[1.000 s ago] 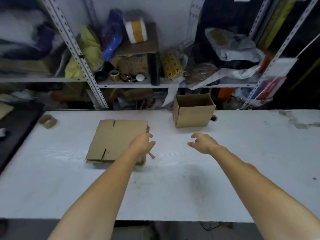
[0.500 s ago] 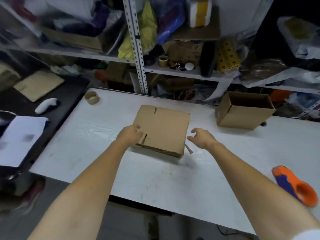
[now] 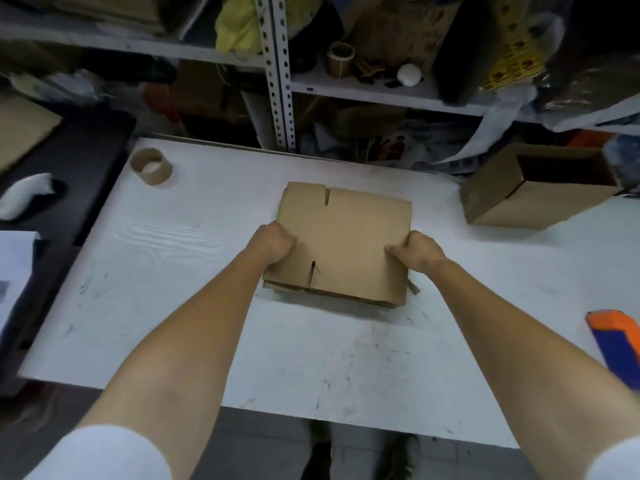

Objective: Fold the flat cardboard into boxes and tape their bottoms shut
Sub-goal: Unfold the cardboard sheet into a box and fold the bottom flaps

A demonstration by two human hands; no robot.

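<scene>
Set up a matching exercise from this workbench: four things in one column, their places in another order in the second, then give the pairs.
Things
1. flat brown cardboard stack
2. open brown cardboard box
3. bare brown cardboard tape ring
4. orange and blue plastic tool

Places
A. far left corner of the white table
B. middle of the table, gripped at its side edges by the left hand and the right hand
C. near right edge of the table
D. far right part of the table

Pairs: 1-B, 2-D, 3-A, 4-C
</scene>
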